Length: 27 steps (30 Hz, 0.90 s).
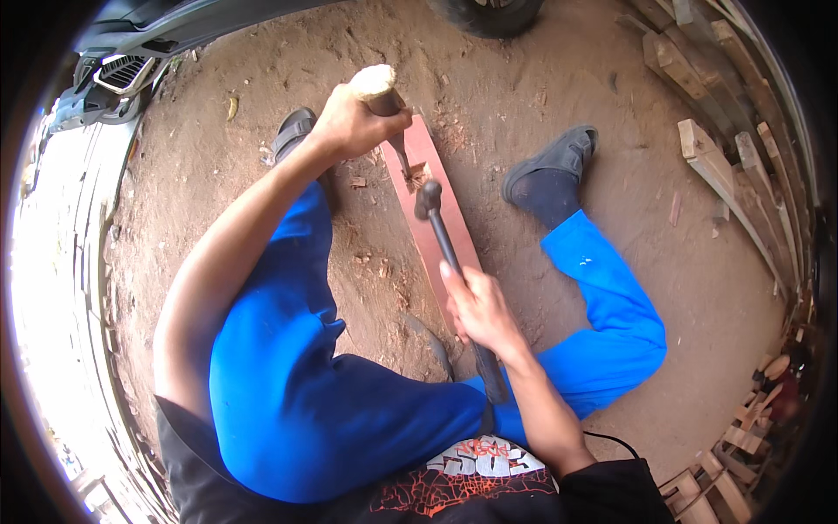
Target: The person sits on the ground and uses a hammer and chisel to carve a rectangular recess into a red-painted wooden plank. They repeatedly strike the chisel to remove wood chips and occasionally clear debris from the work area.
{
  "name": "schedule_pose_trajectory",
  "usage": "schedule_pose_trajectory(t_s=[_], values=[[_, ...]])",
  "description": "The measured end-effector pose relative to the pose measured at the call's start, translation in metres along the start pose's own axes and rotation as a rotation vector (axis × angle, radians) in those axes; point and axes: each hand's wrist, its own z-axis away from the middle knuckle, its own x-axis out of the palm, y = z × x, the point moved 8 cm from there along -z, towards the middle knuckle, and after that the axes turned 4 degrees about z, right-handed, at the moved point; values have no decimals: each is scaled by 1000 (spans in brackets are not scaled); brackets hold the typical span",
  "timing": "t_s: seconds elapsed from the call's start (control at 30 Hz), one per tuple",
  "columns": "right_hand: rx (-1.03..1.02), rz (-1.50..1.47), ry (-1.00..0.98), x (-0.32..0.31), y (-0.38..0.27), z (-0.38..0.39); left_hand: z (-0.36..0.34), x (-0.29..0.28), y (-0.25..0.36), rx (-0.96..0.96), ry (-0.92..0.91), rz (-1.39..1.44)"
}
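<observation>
A long reddish wooden plank [451,229] lies on the ground between my legs, with a rough, splintered recess [420,175] cut into its upper face. My left hand [346,124] is closed around a chisel [399,155] whose pale, frayed wooden butt sticks up above the fist. The chisel leans, its tip down at the recess. In my right hand [487,313] is a hammer [443,237], gripped partway along its dark handle. The hammer's head is over the plank just on the near side of the recess, apart from the chisel's butt.
Stacked timber [711,166] lines the right side, with wooden offcuts [733,472] at the lower right. A black tyre [489,16] stands at the top and vehicle bodywork [122,79] at upper left. Wood chips [359,182] and a curved dark strip [431,342] lie on the dirt.
</observation>
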Motion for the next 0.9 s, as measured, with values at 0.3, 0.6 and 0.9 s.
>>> schedule_pose_trajectory(t_s=[0.3,0.6,0.9], values=[[19,131,57,-4,7,-106,1,-5,-7,35,127,119],[153,7,15,-6,30,-67,11,-15,9,107,70,79],[105,69,1,-11,69,-35,32,1,30,224,-70,33]])
